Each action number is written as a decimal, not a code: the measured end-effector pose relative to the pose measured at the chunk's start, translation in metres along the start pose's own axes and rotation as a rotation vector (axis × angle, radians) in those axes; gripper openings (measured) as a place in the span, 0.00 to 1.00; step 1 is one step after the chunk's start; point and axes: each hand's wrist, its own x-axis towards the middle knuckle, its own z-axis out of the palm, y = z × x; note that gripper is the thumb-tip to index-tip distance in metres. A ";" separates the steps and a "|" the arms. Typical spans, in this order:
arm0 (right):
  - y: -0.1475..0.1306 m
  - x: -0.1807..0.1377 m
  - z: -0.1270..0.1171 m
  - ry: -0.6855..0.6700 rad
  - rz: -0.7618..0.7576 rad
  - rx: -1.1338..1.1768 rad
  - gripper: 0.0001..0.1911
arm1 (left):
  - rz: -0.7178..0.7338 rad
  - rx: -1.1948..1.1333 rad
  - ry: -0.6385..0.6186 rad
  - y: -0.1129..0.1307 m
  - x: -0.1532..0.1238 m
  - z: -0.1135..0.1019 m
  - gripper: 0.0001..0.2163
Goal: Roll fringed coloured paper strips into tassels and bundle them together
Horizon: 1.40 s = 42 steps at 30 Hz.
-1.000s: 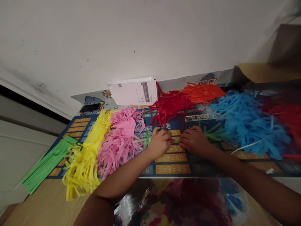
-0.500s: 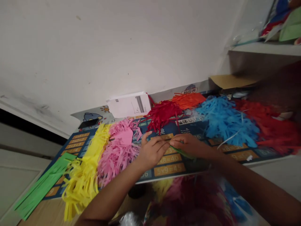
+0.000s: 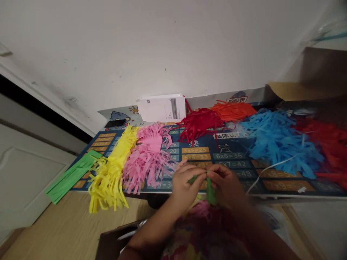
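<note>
Both my hands meet above the front edge of the table mat. My left hand (image 3: 187, 182) is closed, its thumb and fingers pinching a green paper strip (image 3: 210, 193). Fingertips of my right hand (image 3: 226, 184) pinch the same strip right beside the left ones. One part of the strip hangs down between the hands, and a short bit shows within the left hand. Left of my hands lie a pink fringed paper bundle (image 3: 153, 144), a yellow one (image 3: 115, 173) and a flat stack of green paper strips (image 3: 73, 175).
Dark red (image 3: 200, 121), orange (image 3: 234, 110), blue (image 3: 282, 144) and red fringed bundles (image 3: 328, 144) lie along the back and right. A white packet (image 3: 162, 108) leans on the wall, near a black phone (image 3: 116, 123). Colourful paper fills a container below the table edge.
My hands have drawn down and closer to me, with the fingertips now together and raised. The green strip now hangs downward. The view has shifted, bringing more floor into sight.
</note>
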 end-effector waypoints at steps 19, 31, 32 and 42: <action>-0.032 0.066 -0.061 0.309 -0.523 -0.792 0.10 | -0.548 -0.595 -0.094 -0.018 0.004 0.008 0.12; -0.078 0.171 -0.160 0.234 -0.284 -1.500 0.08 | -0.644 -0.571 -0.203 -0.044 0.005 0.015 0.19; -0.081 0.169 -0.157 0.245 -0.290 -1.492 0.08 | -0.608 -0.533 -0.224 -0.045 0.006 0.015 0.19; -0.031 0.038 -0.066 0.098 -0.459 -0.658 0.09 | -0.482 -0.465 -0.194 -0.028 0.000 0.020 0.07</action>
